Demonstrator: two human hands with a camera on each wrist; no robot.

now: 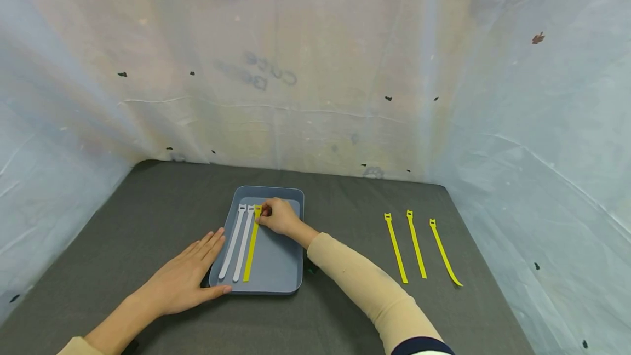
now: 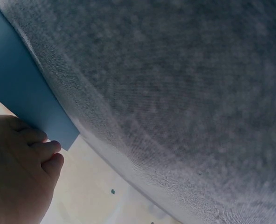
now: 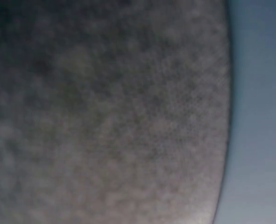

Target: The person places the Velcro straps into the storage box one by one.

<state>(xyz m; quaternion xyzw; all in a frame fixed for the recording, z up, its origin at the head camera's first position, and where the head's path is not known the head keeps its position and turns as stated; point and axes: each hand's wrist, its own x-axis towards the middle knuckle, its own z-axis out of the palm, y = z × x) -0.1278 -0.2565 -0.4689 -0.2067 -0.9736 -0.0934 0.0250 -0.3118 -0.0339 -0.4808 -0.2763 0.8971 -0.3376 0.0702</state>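
Note:
On the grey-blue tray two white cable ties with slotted heads lie side by side near the left wall. To their right is a yellow cable tie, roughly parallel to them. My right hand pinches it near its slotted head between thumb and fingertips. Fingers extended, my left hand rests against the tray's left edge, thumb at the near left corner. In the left wrist view the left hand lies along the tray's wall. The right wrist view shows only cloth and tray side.
Three more yellow cable ties lie apart on the dark cloth-covered table, right of the right forearm. The rightmost one bends at its near end. Translucent plastic sheeting hangs behind the table and along both sides.

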